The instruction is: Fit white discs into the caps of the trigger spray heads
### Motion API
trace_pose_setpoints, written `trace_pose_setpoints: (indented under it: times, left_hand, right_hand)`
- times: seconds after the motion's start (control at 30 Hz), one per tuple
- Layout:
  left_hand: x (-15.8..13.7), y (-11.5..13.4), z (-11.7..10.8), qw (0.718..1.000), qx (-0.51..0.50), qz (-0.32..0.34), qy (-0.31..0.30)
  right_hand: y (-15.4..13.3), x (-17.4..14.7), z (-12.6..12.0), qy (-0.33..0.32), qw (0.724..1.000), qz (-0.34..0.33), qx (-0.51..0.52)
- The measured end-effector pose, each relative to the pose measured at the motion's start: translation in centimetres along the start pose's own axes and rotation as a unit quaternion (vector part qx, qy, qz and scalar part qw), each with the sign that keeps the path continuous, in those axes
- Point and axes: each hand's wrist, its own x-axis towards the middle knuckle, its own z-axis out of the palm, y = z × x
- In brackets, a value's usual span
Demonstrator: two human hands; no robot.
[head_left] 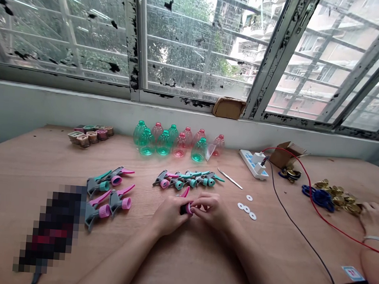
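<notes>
My left hand is closed around a trigger spray head with a pink collar and a pink lever, its body mostly hidden by the fingers. At the collar's open end, my right hand has its thumb and fingertips pinched together; whatever lies between them is too small to make out. Several flat white ring washers lie to the right of that hand. Beyond both hands runs a row of spray heads with teal and pink parts. More spray heads lie to the left.
Green and pink clear bottles stand near the wall. White tweezers lie before a power strip with cables. A dark pixelated object is at left. Another person's hand is at far right beside brass-coloured parts.
</notes>
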Motion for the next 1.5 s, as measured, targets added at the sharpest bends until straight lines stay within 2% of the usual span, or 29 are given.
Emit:
trace_pose_setpoints:
  times: [0.4, 0.73, 0.93, 1.1, 1.2, 1.3, 1.43, 1.5]
  left_hand:
    - [0.1, -0.4, 0.1, 0.999, 0.028, 0.003, -0.014]
    - [0.1, -0.1, 0.2, 1.0, 0.004, 0.003, -0.01]
    - [0.2, 0.3, 0.2, 1.0, -0.003, 0.002, -0.008]
    - [-0.1, 0.2, 0.4, 1.0, -0.013, -0.011, -0.004]
    - [-0.3, -0.1, 0.6, 0.999, 0.008, -0.018, 0.029]
    - [-0.3, -0.7, 0.2, 0.995, 0.049, -0.027, 0.088]
    - [0.1, -2.2, -1.8, 0.962, 0.136, -0.053, 0.23]
    - [0.3, -3.2, -2.9, 0.941, 0.182, -0.064, 0.278]
  right_hand:
    - [0.4, -0.2, 0.2, -0.02, 0.999, -0.022, 0.016]
    - [0.3, -0.1, 0.3, -0.008, 1.0, 0.02, 0.006]
    - [0.1, 0.1, 0.4, -0.01, 0.998, 0.049, 0.035]
    - [0.0, 0.0, 0.3, 0.001, 0.999, 0.026, 0.045]
    - [-0.1, -0.2, 0.0, 0.051, 0.997, 0.024, 0.051]
    - [0.1, -0.3, -0.1, 0.086, 0.994, 0.048, 0.041]
    - [0.6, -0.3, 0.1, 0.073, 0.995, 0.065, 0.033]
    - [0.7, -0.3, 0.3, 0.057, 0.995, 0.067, 0.035]
